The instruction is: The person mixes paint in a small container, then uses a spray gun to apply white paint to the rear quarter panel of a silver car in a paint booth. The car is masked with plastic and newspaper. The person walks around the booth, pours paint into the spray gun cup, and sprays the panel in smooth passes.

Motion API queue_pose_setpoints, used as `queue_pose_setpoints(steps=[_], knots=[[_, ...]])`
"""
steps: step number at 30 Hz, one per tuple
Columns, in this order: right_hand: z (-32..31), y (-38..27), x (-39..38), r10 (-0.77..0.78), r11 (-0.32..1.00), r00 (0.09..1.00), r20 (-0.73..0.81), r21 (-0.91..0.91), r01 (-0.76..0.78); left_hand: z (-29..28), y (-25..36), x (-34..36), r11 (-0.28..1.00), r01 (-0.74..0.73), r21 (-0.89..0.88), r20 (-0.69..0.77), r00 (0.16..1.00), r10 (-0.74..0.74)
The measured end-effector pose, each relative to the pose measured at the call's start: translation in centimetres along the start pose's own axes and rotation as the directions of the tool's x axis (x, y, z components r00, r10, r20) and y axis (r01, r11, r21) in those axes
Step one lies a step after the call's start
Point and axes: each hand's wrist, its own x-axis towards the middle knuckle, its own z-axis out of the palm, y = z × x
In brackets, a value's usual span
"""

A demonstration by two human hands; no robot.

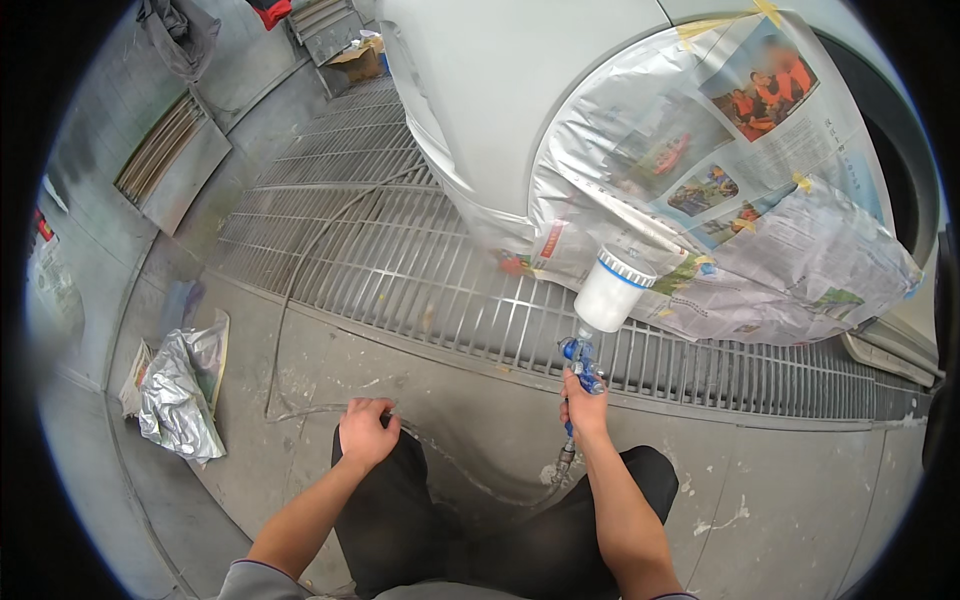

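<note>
My right hand [583, 408] is wrapped round the handle of a blue spray gun [580, 360], held upright beyond my right knee. A white paint cup [612, 292] with a ribbed lid sits on top of it, tilted slightly right. From the handle's base a grey air hose [468, 482] droops between my legs toward the left. Over my left knee, my left hand [367, 432] is closed with curled fingers, and the hose runs through it; the grip itself is partly hidden. Ahead is a pale car body panel [470, 100], its wheel area masked with taped newspaper [680, 190].
Metal floor grating [340, 230] runs under the car. The hose [300, 270] crosses it and loops on the concrete at left. Crumpled silver foil and paper [182, 395] lie by the left wall. A cardboard box [358, 62] stands at the back, and a grey garment [180, 35] hangs above.
</note>
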Motion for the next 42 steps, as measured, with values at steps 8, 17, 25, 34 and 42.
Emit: queue_pose_setpoints(steps=[8, 17, 25, 34, 42], knots=[[0.4, -0.6, -0.8, 0.001, 1.0, 1.0, -0.01, -0.015, -0.002, -0.2, 0.4, 0.0, 1.0, -0.002, 0.015, -0.003, 1.0, 0.002], [1.0, -0.6, -1.1, -0.015, 0.999, 1.0, 0.0, -0.031, 0.015, -0.3, -0.1, 0.0, 1.0, 0.013, 0.0, 0.005, 1.0, -0.013], [0.5, 0.0, -0.6, -0.013, 0.999, 0.999, 0.041, -0.042, 0.014, -0.3, 0.2, 0.2, 0.999, 0.032, 0.004, 0.027, 0.999, -0.032], [0.3, -0.5, -0.9, -0.092, 0.995, 0.995, -0.035, -0.044, 0.091, -0.1, 0.7, 0.3, 0.999, 0.028, 0.033, 0.058, 0.998, -0.03], [-0.1, -1.7, -1.2, -0.18, 0.982, 0.982, -0.064, -0.074, 0.175, 0.0, 0.8, 0.7, 0.996, 0.055, 0.07, 0.129, 0.99, -0.064]])
